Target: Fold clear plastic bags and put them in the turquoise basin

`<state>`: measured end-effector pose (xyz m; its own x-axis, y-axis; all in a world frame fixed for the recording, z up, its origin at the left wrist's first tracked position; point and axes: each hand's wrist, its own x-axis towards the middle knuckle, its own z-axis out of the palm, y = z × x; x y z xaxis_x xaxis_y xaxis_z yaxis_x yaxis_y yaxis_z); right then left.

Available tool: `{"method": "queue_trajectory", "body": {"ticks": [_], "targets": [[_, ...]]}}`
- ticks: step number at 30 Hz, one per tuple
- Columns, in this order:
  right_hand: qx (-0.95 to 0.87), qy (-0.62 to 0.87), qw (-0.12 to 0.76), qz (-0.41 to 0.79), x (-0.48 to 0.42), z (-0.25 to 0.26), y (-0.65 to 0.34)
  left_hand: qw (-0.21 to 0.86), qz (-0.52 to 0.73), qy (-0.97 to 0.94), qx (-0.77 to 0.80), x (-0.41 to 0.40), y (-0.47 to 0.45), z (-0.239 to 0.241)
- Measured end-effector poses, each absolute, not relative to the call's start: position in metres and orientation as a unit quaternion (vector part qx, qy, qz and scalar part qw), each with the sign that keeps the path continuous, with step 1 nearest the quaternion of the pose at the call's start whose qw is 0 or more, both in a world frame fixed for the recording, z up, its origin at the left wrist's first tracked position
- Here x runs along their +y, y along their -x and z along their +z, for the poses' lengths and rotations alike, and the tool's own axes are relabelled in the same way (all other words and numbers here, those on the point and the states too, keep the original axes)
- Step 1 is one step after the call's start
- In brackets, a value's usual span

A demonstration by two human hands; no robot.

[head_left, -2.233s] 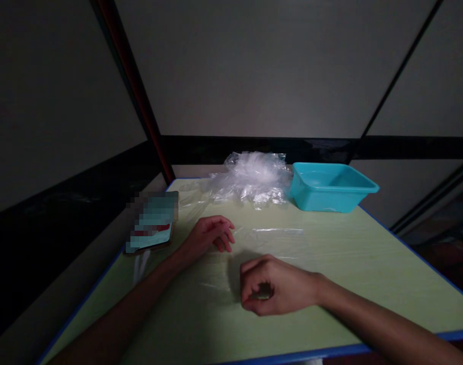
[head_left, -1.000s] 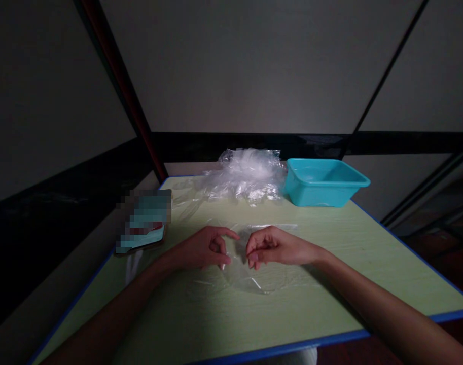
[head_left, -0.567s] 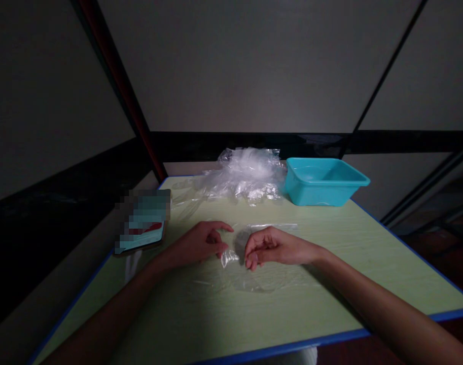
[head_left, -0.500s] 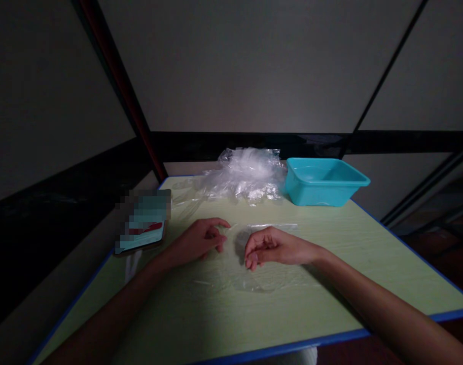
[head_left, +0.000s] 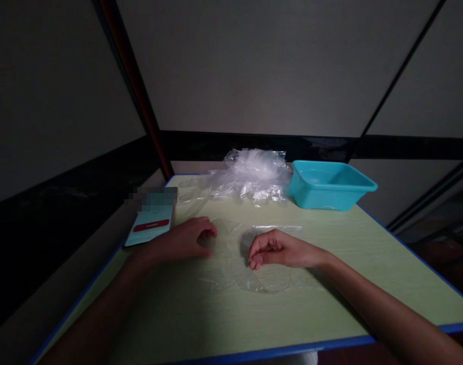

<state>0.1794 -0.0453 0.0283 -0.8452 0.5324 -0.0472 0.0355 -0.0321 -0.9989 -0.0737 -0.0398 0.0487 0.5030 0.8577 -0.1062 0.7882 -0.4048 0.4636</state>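
A thin clear plastic bag [head_left: 235,276] lies spread on the table beneath and between my hands. My left hand [head_left: 189,239] is at the bag's left side, its thumb and curled fingers apart with a gap between them. I see nothing in that gap. My right hand [head_left: 271,249] is over the bag's right part, fingers bent and thumb drawn to the fingertips. Whatever lies between those fingertips cannot be made out. A straight, shiny bag edge [head_left: 288,228] shows just behind my right hand.
A heap of crumpled clear plastic bags [head_left: 256,175] is at the back of the pale green table [head_left: 201,324]. To its right stands a turquoise plastic basin [head_left: 326,195]. A phone [head_left: 149,228] with a lit screen lies at the left, close to my left forearm.
My left hand has moved left, away from my right hand, and its thumb and fingers are farther apart. My right hand has kept its pose over the bag. The view has shifted slightly.
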Motion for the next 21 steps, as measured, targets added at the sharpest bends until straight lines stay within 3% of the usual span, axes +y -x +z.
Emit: {"method": "queue_trajectory", "body": {"ticks": [15,21], "targets": [[-0.671,0.218,0.178,0.686,-0.0452,0.0264,-0.1794,0.24,0.06,-0.852,0.461,-0.0402,0.0772,0.0479],[-0.688,0.224,0.17,0.669,-0.045,0.0303,-0.1809,0.181,0.101,-0.843,0.497,-0.0396,0.0787,0.0482]]}}
